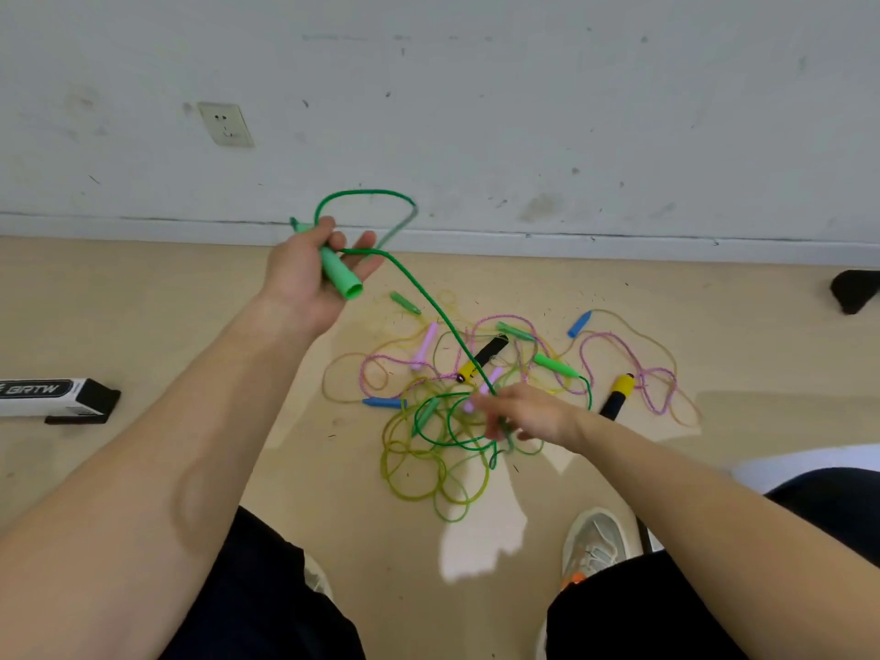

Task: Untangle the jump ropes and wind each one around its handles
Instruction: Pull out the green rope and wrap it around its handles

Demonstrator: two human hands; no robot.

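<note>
My left hand (305,273) is raised above the floor and grips a green handle (340,276). Its dark green rope (419,292) loops up over the hand, then runs down to the right. Lower down, my right hand (528,414) pinches that same green rope just above the tangled pile (457,397). In the pile lie pink handles (424,347), blue handles (579,323), other green handles (555,365), black-and-yellow handles (481,359), and yellow-green, pink and tan ropes, all crossing one another.
A white and black box (52,397) lies on the floor at the left. The wall with a socket (226,124) stands just behind the pile. My legs and a shoe (593,545) are at the bottom. A dark object (855,290) sits at the right edge.
</note>
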